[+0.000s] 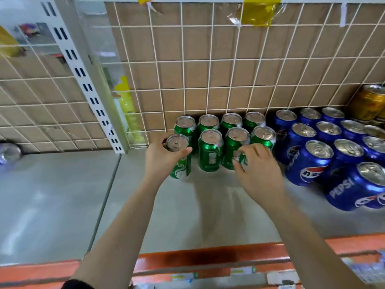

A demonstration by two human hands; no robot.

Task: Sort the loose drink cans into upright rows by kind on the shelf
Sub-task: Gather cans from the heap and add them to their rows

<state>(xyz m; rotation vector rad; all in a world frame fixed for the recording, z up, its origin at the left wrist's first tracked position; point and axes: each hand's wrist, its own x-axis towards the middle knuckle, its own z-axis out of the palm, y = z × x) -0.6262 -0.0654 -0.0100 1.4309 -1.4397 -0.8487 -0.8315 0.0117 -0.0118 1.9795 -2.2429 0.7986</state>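
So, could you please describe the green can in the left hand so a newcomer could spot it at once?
Find the wire grid backing the shelf; before it stands a block of green cans, left of the blue Pepsi cans. Take the front row's leftmost can. It alone is gripped by the left hand, with bare shelf beside it on the left.

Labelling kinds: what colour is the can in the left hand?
The can in the left hand is green, silver top; head view.

Head cam, wide-angle, looks fwd/down at shelf (pixel 187 215), close.
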